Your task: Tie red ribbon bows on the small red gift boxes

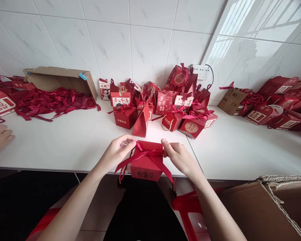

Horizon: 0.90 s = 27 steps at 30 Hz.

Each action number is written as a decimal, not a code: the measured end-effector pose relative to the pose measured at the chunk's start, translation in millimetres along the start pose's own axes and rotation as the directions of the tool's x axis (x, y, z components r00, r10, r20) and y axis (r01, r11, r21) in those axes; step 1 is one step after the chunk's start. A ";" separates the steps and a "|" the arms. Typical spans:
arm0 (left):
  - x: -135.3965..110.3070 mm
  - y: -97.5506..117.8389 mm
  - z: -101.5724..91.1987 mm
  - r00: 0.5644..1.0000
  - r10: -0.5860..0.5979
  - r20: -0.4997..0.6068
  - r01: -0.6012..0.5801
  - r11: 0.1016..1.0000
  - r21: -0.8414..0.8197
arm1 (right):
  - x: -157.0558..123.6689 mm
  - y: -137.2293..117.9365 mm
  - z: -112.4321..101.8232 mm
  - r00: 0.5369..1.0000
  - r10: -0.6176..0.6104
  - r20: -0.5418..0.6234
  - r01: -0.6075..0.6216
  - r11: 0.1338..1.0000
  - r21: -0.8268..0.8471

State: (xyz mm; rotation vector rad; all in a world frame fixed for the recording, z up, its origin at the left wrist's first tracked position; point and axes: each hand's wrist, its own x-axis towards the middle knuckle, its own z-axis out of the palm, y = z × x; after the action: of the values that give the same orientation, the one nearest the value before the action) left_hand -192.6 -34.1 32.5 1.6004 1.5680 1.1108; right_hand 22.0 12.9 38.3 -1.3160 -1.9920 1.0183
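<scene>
A small red gift box (pixel 142 166) sits at the table's front edge, its front marked with a dark printed design. Across its top lies a dark red satin ribbon (pixel 147 152) tied in a bow, with two tails hanging down the front. My left hand (pixel 120 147) pinches the bow's left loop at the box's upper left corner. On the opposite side my right hand (pixel 178 154) is closed on the ribbon's right loop, thumb up beside the box. A twisted red cord (pixel 122 172) dangles at the box's left side.
Several red gift boxes (pixel 125 117) stand behind, against the tiled wall, near a power strip (pixel 200 72). Loose ribbons (pixel 57 103) spill from a cardboard box (pixel 90 82) at left, near another person's hand (pixel 0 137). More boxes (pixel 261 113) lie right; a large carton (pixel 251 204) stands below.
</scene>
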 end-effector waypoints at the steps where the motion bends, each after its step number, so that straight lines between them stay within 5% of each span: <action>1: 0.7 1.7 -1.2 1.000 0.001 0.012 -0.001 1.000 -0.004 | -0.1 -1.3 -0.9 1.000 0.002 0.003 -0.002 1.000 0.010; 9: 1.3 5.0 -7.3 0.993 0.063 0.095 -0.073 0.992 0.105 | 1.9 2.3 -5.1 0.981 -0.149 0.122 0.142 0.988 0.058; 14: -0.6 4.9 -10.1 0.979 0.113 0.167 -0.115 0.993 -0.001 | -1.2 11.1 -4.6 0.975 -0.165 0.151 0.138 0.975 0.171; 27: 6.8 13.5 -4.3 0.968 0.015 0.252 0.034 0.981 -0.189 | 1.3 17.4 -1.3 0.977 -0.200 0.071 0.196 0.978 0.069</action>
State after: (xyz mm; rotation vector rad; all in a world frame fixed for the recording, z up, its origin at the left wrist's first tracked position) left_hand -190.7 -29.1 47.3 1.5348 1.2615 0.9771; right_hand 31.5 18.6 24.8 -1.0353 -2.0836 1.0407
